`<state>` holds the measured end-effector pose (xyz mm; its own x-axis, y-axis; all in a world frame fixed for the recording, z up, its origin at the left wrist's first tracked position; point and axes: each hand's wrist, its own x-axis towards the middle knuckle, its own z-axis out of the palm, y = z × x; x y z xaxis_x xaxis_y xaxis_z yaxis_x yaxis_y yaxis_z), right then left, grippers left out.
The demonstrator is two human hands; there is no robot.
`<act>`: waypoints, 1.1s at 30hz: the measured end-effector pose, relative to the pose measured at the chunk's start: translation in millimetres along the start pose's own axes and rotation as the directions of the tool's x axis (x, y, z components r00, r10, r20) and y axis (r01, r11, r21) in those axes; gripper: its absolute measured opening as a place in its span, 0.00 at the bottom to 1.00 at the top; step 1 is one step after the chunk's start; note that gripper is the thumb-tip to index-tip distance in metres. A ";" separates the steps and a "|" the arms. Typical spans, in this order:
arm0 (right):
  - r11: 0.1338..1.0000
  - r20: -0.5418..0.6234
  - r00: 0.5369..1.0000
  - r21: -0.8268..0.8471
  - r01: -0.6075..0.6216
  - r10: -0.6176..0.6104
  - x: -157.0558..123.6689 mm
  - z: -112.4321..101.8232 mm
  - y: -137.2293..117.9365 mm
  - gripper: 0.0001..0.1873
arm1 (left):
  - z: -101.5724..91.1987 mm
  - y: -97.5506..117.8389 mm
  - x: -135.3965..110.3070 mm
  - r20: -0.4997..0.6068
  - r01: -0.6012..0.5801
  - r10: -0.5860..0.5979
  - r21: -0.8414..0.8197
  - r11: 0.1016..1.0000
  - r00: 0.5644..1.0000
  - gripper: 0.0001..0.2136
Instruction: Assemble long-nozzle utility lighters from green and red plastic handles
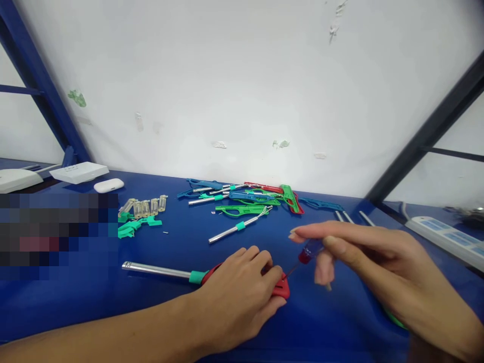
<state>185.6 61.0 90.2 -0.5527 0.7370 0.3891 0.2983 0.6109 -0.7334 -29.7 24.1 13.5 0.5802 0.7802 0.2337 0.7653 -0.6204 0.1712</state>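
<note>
My left hand [242,290] is wrapped over the red handle of a long-nosed gas lighter [161,270], pressing it against the blue table. The lighter's silver tube points left, with a green collar where it meets the handle. My right hand [381,267] grips a small screwdriver [310,250] with a clear blue and red handle. Its thin shaft slants down to the right end of the red handle, where the tip appears to touch. Most of the handle is hidden under my left fingers.
Behind lie green, blue and red handle shells [242,210] and metal tubes [223,235]. Small clear fuel tanks [145,208] and green plastic pieces [130,228] are at left, near a white case [109,185]. A power strip [446,239] is at right. A white wall [242,91] rises behind the table.
</note>
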 end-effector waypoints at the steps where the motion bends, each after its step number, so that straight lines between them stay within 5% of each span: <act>1: 1.000 -0.016 1.000 -0.009 -0.012 0.011 0.0 -0.3 0.1 0.13 | -0.3 0.1 0.1 0.002 0.001 -0.001 0.002 1.000 1.000 0.13; 10: 0.991 -0.164 0.985 -0.109 -0.077 0.058 4.0 2.1 -5.0 0.05 | -2.6 0.7 0.7 0.016 0.003 -0.003 0.002 1.000 1.000 0.13; 33: 0.996 -0.230 0.970 -0.027 -0.080 0.072 8.5 16.9 3.4 0.16 | -2.4 0.7 0.1 -0.033 -0.013 0.014 0.027 1.000 0.999 0.11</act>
<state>168.7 64.5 81.6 -0.3356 0.8257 0.4533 0.3625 0.5574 -0.7469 -29.8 23.6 16.0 0.5811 0.7687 0.2672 0.7651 -0.6279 0.1427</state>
